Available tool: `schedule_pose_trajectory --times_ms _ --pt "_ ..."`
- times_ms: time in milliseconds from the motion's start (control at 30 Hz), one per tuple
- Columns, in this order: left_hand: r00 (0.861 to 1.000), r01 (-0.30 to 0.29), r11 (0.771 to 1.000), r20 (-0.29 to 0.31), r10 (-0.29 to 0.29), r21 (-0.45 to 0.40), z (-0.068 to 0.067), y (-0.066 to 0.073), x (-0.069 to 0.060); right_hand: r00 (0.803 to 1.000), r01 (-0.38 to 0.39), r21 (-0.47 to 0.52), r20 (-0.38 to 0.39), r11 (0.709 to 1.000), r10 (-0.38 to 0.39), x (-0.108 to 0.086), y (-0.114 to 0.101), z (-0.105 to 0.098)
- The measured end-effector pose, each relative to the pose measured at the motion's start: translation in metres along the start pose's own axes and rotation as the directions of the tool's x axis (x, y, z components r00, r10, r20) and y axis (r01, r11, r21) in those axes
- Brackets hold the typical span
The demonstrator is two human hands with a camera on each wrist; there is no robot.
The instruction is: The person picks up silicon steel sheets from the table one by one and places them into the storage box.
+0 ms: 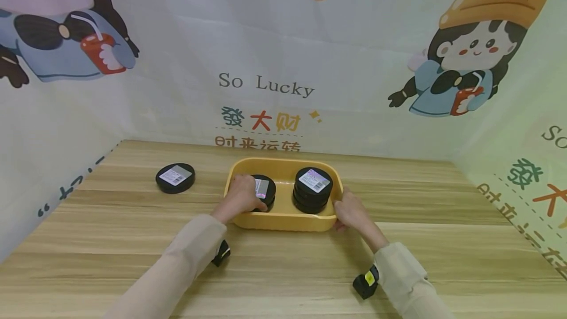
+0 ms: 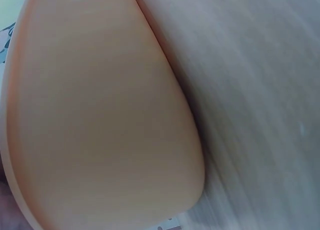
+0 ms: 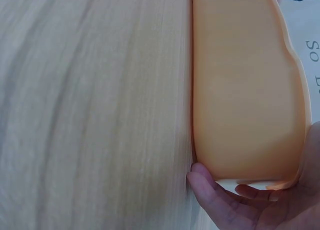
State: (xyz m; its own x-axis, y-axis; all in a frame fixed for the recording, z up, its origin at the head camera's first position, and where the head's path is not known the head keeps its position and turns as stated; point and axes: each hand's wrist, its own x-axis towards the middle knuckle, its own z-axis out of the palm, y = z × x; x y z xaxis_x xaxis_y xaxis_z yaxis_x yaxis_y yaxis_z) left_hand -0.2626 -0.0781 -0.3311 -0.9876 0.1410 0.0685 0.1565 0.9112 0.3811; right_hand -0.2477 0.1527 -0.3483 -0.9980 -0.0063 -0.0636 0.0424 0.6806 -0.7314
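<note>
A yellow plastic bin (image 1: 283, 223) sits on the wooden table, and its side fills much of the left wrist view. Reaching over its rim, my left hand (image 1: 241, 193) grips a flat black round disc (image 1: 267, 186) with a white label, inside the bin's left half. Another disc appears to lie under that one. Several such discs form a stack (image 1: 312, 193) in the right half. My right hand (image 1: 351, 209) holds the bin's right end from outside, with fingertips (image 3: 201, 172) low at its corner. The left wrist view hides most of the left hand.
One more labelled black disc (image 1: 175, 178) lies on the table (image 1: 283, 274), left of the bin. A white printed cloth (image 1: 177, 48) hangs behind and along the sides. Small black devices (image 1: 366, 283) are strapped at both wrists.
</note>
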Motion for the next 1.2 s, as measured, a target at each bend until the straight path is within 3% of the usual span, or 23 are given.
schedule_pose_trajectory --times_ms 167,500,900,1067,1200 --pt "1.000 -0.013 1.000 0.004 0.013 -0.017 0.000 -0.001 0.000 1.000 -0.002 0.006 -0.001 1.000 0.002 -0.001 0.000 0.000" --pt "0.998 0.041 0.998 0.051 -0.039 -0.038 0.001 0.001 0.000 1.000 -0.015 -0.010 -0.003 1.000 0.015 -0.001 0.000 0.001" --pt "0.998 0.055 0.997 0.015 -0.054 -0.058 0.000 0.004 -0.006 1.000 -0.007 -0.013 -0.006 1.000 0.007 -0.001 0.000 0.001" --pt "1.000 -0.007 0.999 -0.011 0.007 -0.043 -0.008 0.002 -0.011 1.000 -0.012 -0.008 0.000 1.000 0.012 -0.001 0.000 0.001" --pt "0.991 -0.126 0.985 -0.064 0.119 -0.114 -0.015 -0.007 -0.012 1.000 -0.015 -0.010 0.006 1.000 0.015 -0.001 -0.001 0.000"
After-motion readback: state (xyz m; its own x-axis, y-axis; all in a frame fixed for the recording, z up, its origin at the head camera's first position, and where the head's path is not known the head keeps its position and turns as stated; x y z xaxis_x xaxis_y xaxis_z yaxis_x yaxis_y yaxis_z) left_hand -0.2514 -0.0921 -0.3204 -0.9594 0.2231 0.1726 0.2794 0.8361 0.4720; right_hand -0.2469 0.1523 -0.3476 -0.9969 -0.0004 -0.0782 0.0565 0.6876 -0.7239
